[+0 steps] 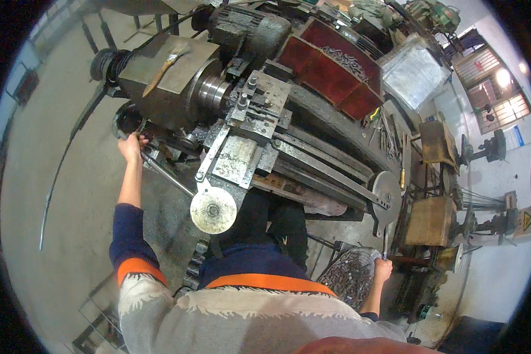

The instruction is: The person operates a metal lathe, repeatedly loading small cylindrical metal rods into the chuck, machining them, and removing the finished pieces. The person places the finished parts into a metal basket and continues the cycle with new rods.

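My left hand (132, 146) is closed at the front of the lathe's headstock (165, 76), right below a dark round opening (128, 120). What its fingers grip there is hidden. A metal bar (170, 176) slopes down to the right from beside that hand. On the far right, my right hand (383, 270) is wrapped round the lower end of a lever handle (386, 241). This lever hangs from a round metal disc (387, 192), joined by a long flat bar (330, 168) to the tool carriage (259, 103). The bright spindle chuck (213, 92) faces the carriage.
A brush (166, 68) lies on the headstock. Behind the carriage stands a red bin (312, 59) of small metal parts. A second round disc (213, 210) sits close before my body. A container of small parts (348, 277) is beside my right forearm, and bench machines (484, 147) line the right.
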